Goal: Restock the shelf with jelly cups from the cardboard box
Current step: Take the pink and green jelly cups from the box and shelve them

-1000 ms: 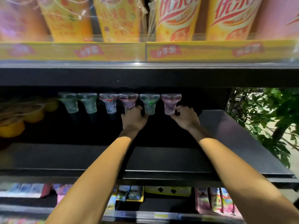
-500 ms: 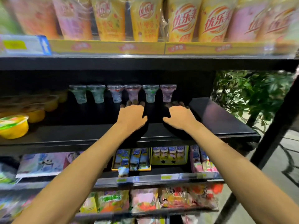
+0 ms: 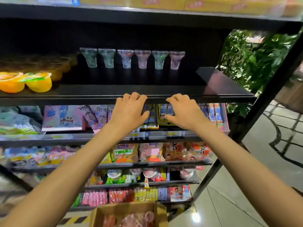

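Six jelly cups (image 3: pixel 125 60) are standing in a row at upper centre, deep on the shelf (image 3: pixel 98 89), above both hands. The left hand (image 3: pixel 129 110) and right hand (image 3: pixel 183 110) are hovering empty, fingers loosely bent, at its front edge. The cardboard box (image 3: pixel 114 210) is sitting at bottom centre.

Black shelf (image 3: pixel 131 80) bears six upright jelly cups (image 3: pixel 125 60).

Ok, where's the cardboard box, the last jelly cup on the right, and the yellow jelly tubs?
cardboard box (image 3: pixel 121 208), head view, its back wall.
rightmost jelly cup (image 3: pixel 176 61), head view, middle of its body.
yellow jelly tubs (image 3: pixel 38 85), head view, side of the right tub.
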